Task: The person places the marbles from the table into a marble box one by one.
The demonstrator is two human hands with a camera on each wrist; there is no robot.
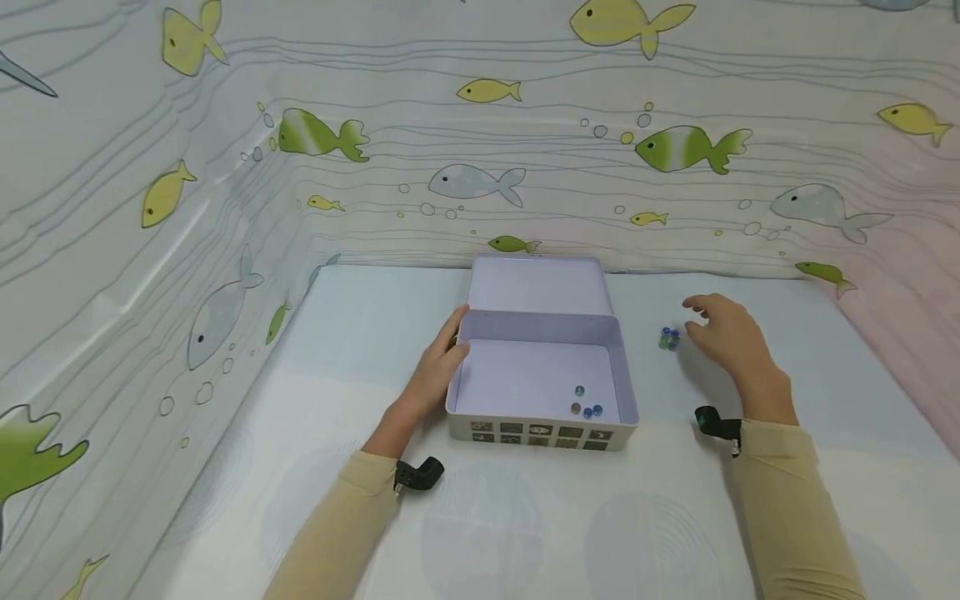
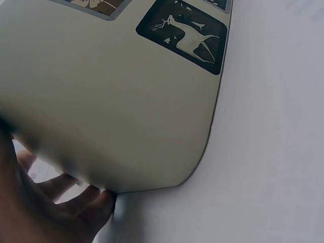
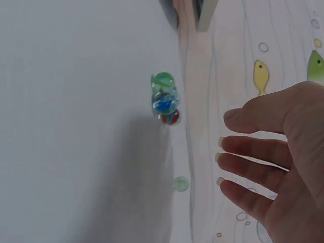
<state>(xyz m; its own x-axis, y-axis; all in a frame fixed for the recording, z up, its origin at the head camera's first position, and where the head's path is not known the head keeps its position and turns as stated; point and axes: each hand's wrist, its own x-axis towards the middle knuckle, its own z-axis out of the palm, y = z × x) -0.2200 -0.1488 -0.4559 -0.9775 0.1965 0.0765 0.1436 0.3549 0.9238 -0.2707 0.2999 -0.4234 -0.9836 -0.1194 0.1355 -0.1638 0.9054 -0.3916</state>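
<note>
Tan sleeves (image 1: 798,500): they fill the lower left and lower right of the frame, each with a black wrist camera (image 1: 420,473).
Left hand (image 1: 432,375): grips the left wall of the box (image 1: 540,327), thumb over the rim; a light, steady hold seems enough.
Right hand (image 1: 727,342): fingers spread and gently curved, pinching nothing, near the loose marbles at centre right.
Loose marbles (image 1: 665,340): bunched on the table (image 1: 390,308), right of the box; best taken with a soft fingertip pinch from above (glass balls likely roll if nudged).
Boxed marbles (image 1: 588,412): four, at the lower right of the box floor.
Lid (image 1: 537,285): open, at the box's back.
Labels: picture tiles (image 1: 540,430) on the box's outside, one showing a pale antlered deer (image 2: 190,40); no lettering or brand is readable.
</note>
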